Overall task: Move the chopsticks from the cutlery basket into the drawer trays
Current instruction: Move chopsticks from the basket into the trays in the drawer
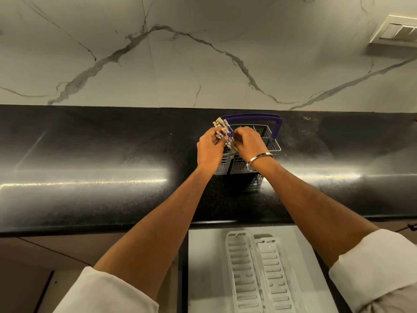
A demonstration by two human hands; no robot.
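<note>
left hand point(209, 147): fingers curled, arm outstretched | right hand point(248, 142): fingers curled, touching left, arm outstretched

— What colour is the cutlery basket point(228, 164)?
— Grey slotted plastic, with a deep blue handle point(252, 116) arching behind the fingers point(222, 132).
— And the chopsticks point(222, 126)?
— Cream ends with blue and reddish patterned bands, bunched between the fingers.
— The counter point(101, 159)?
— Black, finely speckled, glossy with white glare streaks either side of the fingers.
— Beyond them?
— A wall point(180, 64) of pale marble with grey veins.
— Nearer than the fingers?
— Two white slotted drawer trays point(259, 272), white rolled sleeves point(372, 263), and a silver bangle point(259, 158).
</note>
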